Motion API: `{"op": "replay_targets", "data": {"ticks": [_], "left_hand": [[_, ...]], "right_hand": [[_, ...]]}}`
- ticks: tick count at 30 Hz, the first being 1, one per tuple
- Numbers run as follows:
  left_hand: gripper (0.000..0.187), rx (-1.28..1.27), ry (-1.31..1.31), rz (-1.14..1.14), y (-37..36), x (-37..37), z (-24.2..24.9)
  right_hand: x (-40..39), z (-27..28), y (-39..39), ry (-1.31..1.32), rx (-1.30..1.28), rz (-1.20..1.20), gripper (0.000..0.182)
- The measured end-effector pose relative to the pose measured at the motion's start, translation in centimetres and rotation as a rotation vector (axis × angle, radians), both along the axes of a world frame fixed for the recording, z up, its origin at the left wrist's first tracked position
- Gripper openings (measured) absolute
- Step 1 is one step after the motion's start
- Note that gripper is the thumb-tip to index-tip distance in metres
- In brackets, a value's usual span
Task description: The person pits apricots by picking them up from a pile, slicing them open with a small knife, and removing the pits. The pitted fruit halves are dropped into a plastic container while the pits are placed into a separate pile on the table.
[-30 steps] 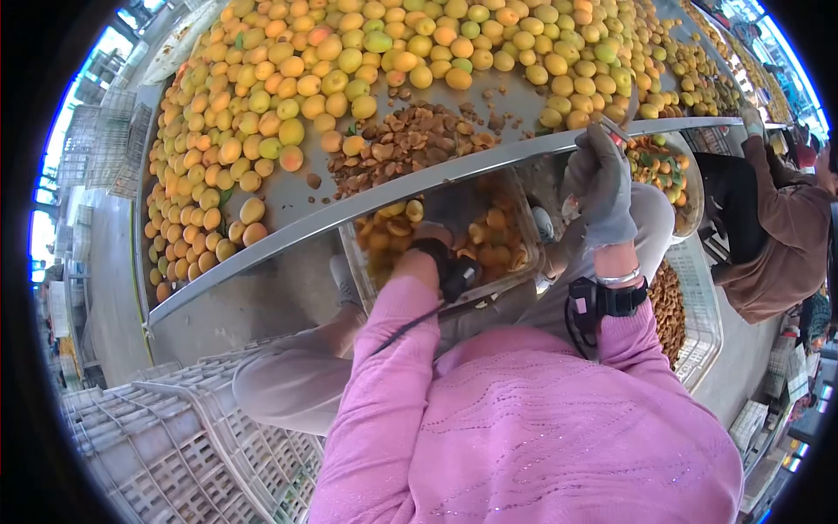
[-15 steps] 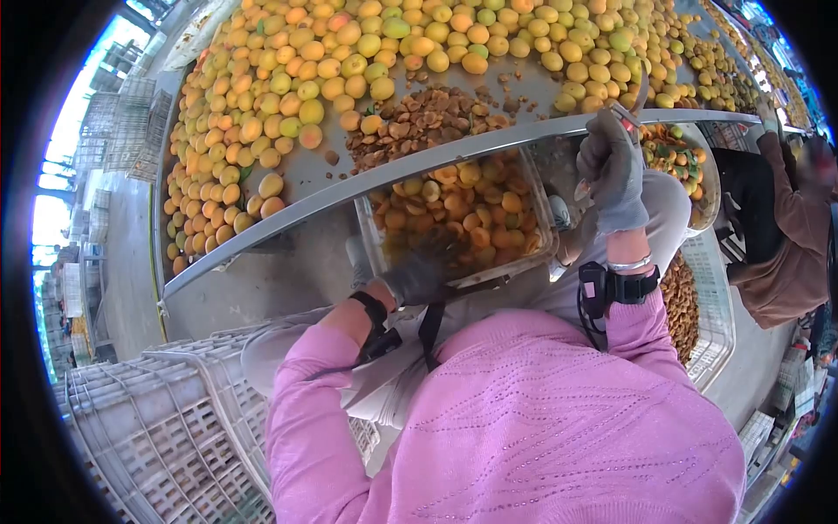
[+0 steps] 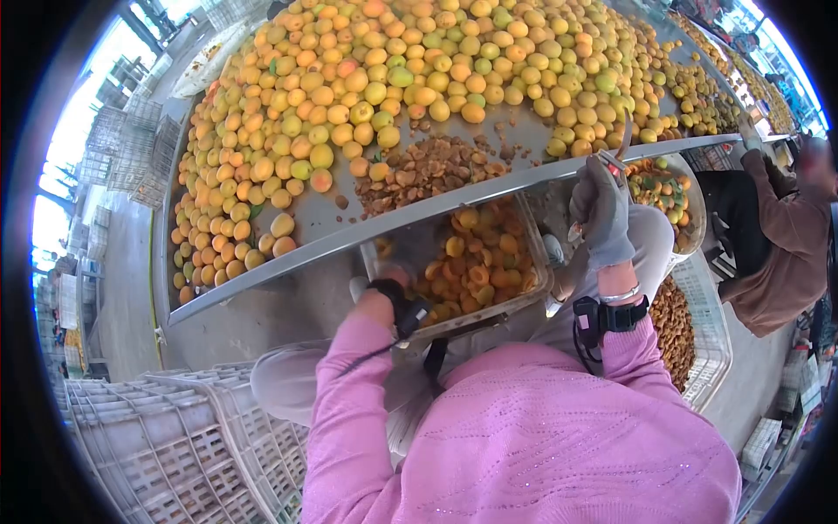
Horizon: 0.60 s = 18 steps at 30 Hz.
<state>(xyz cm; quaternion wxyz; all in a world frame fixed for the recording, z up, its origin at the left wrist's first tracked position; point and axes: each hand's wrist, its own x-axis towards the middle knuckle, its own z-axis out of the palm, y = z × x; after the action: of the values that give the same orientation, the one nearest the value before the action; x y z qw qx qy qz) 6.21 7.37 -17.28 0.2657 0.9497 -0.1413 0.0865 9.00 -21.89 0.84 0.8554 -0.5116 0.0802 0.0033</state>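
My right hand [image 3: 601, 214], in a grey glove, is closed around a knife [image 3: 626, 138] whose curved blade points up past the table edge. Smeared by motion, my left hand [image 3: 397, 269] is over the left part of a crate [image 3: 543, 284] in front of my lap; its fingers cannot be made out. Halved apricots [image 3: 476, 262] fill much of that crate. Beyond the metal rim lies a heap of brown apricot pits [image 3: 428, 170], and whole apricots [image 3: 349, 83] are spread over the metal table [image 3: 327, 214].
White plastic crates [image 3: 166, 437] stand at my left. On the right are a basin of fruit pieces [image 3: 659, 188] and a crate of brown pits [image 3: 674, 327]. A co-worker in a brown top [image 3: 781, 253] sits farther right. The table's raised rim [image 3: 489, 190] runs across in front of me.
My left hand has moved up and left inside the crate, uncovering halved apricots. My right hand keeps the knife at nearly the same place. The view has shifted slightly.
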Motion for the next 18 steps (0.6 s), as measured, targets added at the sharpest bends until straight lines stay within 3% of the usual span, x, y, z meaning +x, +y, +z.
{"op": "replay_targets", "data": {"ticks": [4, 6, 7, 9, 11, 13, 15, 16, 17, 18], "left_hand": [[0.046, 0.288, -0.304, -0.172, -2.2, -0.1, 2.2], [0.042, -0.173, 0.477, 0.154, -1.5, 1.1, 4.4], [0.042, -0.174, 0.464, 0.153, -1.4, 0.6, 6.1], [0.040, 0.053, 0.419, -0.081, -1.4, -0.5, 9.3], [0.036, 0.318, -0.050, -0.281, -1.9, -2.8, 9.1], [0.033, 0.009, 0.352, -0.631, -2.0, -3.9, 14.8], [0.030, -0.104, 0.379, -0.599, -2.7, -3.0, 19.3], [0.029, -0.225, 0.411, -0.559, -2.7, -2.0, 20.5], [0.029, -0.222, 0.402, -0.562, -2.1, -0.8, 20.7], [0.024, -0.524, 0.377, -0.377, -1.5, 0.7, 20.5]], "right_hand": [[0.2, -0.2, 1.5, -0.013, -0.086, -0.014, 0.022], [0.7, 0.4, 1.6, -0.003, -0.091, 0.039, 0.022], [0.7, 0.3, 1.3, 0.040, -0.099, 0.077, 0.022], [2.2, -0.5, 1.2, -0.010, -0.140, 0.038, 0.019], [3.5, -0.6, 2.1, 0.039, -0.378, 0.056, 0.017], [5.8, -0.3, 3.3, 0.065, -0.435, 0.128, 0.021], [8.2, 0.5, 5.6, 0.018, -0.712, 0.326, 0.028], [9.7, 0.5, 6.5, 0.011, -0.714, 0.322, 0.028], [11.4, 0.3, 7.5, -0.090, -0.933, 0.353, 0.032], [12.9, 0.1, 8.3, -0.191, -1.154, 0.379, 0.036]]}}
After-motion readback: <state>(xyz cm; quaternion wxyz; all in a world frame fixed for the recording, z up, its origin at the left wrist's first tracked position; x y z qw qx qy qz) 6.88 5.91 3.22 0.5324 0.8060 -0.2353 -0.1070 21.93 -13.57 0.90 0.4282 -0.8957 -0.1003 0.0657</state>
